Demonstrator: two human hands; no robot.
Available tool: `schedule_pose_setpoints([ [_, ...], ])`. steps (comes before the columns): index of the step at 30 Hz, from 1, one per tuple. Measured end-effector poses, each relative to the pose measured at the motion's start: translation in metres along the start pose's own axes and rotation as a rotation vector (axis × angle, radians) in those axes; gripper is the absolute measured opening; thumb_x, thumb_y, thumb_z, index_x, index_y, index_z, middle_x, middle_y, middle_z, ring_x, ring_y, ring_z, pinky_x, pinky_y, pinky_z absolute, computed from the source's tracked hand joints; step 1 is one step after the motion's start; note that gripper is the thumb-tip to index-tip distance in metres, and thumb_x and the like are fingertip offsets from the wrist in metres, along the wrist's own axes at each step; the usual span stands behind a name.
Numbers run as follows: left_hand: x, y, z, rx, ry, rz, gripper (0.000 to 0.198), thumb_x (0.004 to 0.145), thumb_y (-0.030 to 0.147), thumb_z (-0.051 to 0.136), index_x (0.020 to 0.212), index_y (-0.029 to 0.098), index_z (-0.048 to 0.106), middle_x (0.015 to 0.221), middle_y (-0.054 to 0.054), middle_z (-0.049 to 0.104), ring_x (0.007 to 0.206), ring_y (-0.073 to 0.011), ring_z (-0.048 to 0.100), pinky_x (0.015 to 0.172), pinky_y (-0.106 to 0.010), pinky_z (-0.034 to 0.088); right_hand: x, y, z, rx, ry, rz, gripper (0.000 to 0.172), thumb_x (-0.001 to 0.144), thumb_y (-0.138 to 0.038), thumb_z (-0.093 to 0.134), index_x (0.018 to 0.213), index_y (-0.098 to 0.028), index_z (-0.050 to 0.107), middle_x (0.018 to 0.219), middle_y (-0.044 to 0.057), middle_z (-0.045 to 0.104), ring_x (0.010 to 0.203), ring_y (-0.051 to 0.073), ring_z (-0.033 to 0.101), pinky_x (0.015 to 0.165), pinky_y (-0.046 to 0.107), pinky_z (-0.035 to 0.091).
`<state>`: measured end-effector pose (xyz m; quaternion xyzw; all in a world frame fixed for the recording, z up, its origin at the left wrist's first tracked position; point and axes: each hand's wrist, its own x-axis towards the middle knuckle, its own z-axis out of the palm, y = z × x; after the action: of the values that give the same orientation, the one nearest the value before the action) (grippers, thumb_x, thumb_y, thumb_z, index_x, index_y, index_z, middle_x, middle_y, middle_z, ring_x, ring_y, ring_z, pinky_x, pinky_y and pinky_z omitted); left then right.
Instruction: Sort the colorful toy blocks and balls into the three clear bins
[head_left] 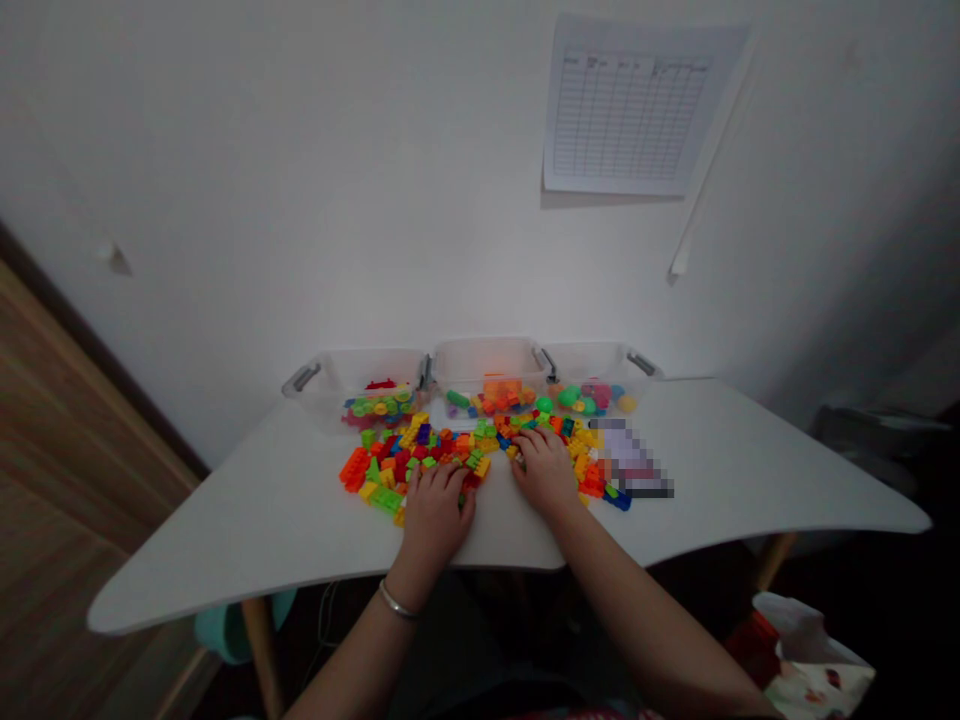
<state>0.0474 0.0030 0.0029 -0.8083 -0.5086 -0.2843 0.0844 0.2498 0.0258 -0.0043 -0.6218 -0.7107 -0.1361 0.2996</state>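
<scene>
A heap of small plastic building bricks [420, 455] in orange, yellow, green, red and blue lies spread across the white table [712, 470]. My left hand [435, 510] rests palm down at the heap's near edge, its fingers reaching into the bricks. My right hand [546, 468] also lies palm down, fingertips among the bricks by the heap's middle. Whether either hand grips a brick is hidden under the fingers. A metal bracelet [396, 603] circles my left wrist.
Three clear plastic bins stand in a row against the wall: left bin [360, 385], middle bin [484, 370], right bin [600, 375], each holding coloured pieces. A blurred patch [634, 465] covers something at the heap's right. A printed sheet [630, 110] hangs on the wall.
</scene>
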Motion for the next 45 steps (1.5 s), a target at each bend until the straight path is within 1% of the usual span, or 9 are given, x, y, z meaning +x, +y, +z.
schedule_pose_setpoints([
  [6,0.000,0.000,0.000,0.000,-0.001,-0.001,0.026,0.088,0.029,0.051,0.107,0.021,0.068,0.114,-0.008,0.069,0.105,-0.0280,0.061,0.109,-0.058,0.031,0.001,-0.003,0.003,-0.040,-0.030,-0.038,0.023,0.081,-0.024,0.064,0.103,-0.018,0.069,0.123,0.009,0.064,0.120,0.031,0.048,0.106,0.047,0.037],
  [10,0.000,0.000,0.000,0.002,-0.010,-0.005,0.026,0.088,0.029,0.051,0.107,0.021,0.068,0.114,-0.008,0.069,0.105,-0.0279,0.061,0.110,-0.058,0.031,0.001,-0.004,0.005,-0.044,0.010,-0.054,0.018,0.081,-0.021,0.063,0.098,-0.019,0.070,0.122,0.009,0.064,0.118,0.030,0.048,0.106,0.046,0.037],
  [16,0.001,0.001,-0.001,0.003,0.003,0.001,0.026,0.087,0.028,0.053,0.107,0.021,0.068,0.112,-0.008,0.070,0.103,-0.0280,0.062,0.109,-0.058,0.032,0.000,-0.005,0.000,-0.035,0.029,-0.138,0.012,0.085,-0.017,0.058,0.088,-0.020,0.069,0.094,0.007,0.069,0.099,0.024,0.054,0.105,0.042,0.038],
  [18,0.001,0.000,-0.001,0.000,0.008,0.002,0.026,0.087,0.028,0.053,0.106,0.021,0.068,0.112,-0.008,0.070,0.103,-0.0280,0.062,0.108,-0.058,0.032,0.000,-0.006,0.000,-0.035,0.027,-0.139,0.012,0.085,-0.017,0.058,0.087,-0.020,0.069,0.091,0.007,0.069,0.098,0.024,0.054,0.106,0.042,0.037],
  [26,0.001,0.000,0.001,0.004,0.003,0.000,0.026,0.087,0.028,0.053,0.107,0.021,0.068,0.112,-0.008,0.070,0.104,-0.0279,0.061,0.109,-0.058,0.031,-0.002,-0.005,0.003,-0.002,0.008,-0.168,0.015,0.084,-0.017,0.058,0.094,-0.020,0.070,0.092,0.007,0.069,0.098,0.024,0.054,0.108,0.042,0.035],
  [37,0.000,-0.001,0.001,0.006,-0.010,0.000,0.026,0.088,0.029,0.053,0.108,0.020,0.068,0.114,-0.008,0.069,0.105,-0.0282,0.061,0.109,-0.057,0.032,-0.004,-0.009,-0.001,0.094,-0.044,-0.152,0.013,0.085,-0.015,0.059,0.087,-0.022,0.070,0.090,0.005,0.072,0.101,0.023,0.058,0.109,0.045,0.034],
  [39,0.001,-0.001,0.001,0.008,-0.006,0.006,0.027,0.088,0.030,0.053,0.108,0.020,0.068,0.114,-0.008,0.069,0.105,-0.0285,0.061,0.108,-0.058,0.032,-0.003,-0.009,-0.004,0.137,-0.050,-0.131,0.014,0.084,-0.017,0.061,0.093,-0.022,0.069,0.091,0.005,0.071,0.099,0.024,0.059,0.107,0.046,0.036],
  [41,0.001,-0.001,0.001,0.007,0.001,0.011,0.027,0.088,0.030,0.053,0.108,0.020,0.068,0.114,-0.008,0.069,0.105,-0.0285,0.061,0.108,-0.058,0.032,0.003,-0.008,-0.007,0.216,-0.026,-0.086,0.022,0.084,-0.020,0.062,0.105,-0.021,0.067,0.097,0.007,0.071,0.099,0.025,0.060,0.100,0.045,0.043],
  [45,0.001,-0.001,0.001,0.005,0.003,0.007,0.027,0.088,0.029,0.052,0.107,0.020,0.068,0.114,-0.008,0.069,0.104,-0.0279,0.061,0.110,-0.058,0.030,0.035,0.003,-0.022,0.430,0.149,0.049,0.038,0.085,-0.026,0.059,0.122,-0.017,0.060,0.106,0.011,0.067,0.095,0.023,0.061,0.090,0.040,0.051],
])
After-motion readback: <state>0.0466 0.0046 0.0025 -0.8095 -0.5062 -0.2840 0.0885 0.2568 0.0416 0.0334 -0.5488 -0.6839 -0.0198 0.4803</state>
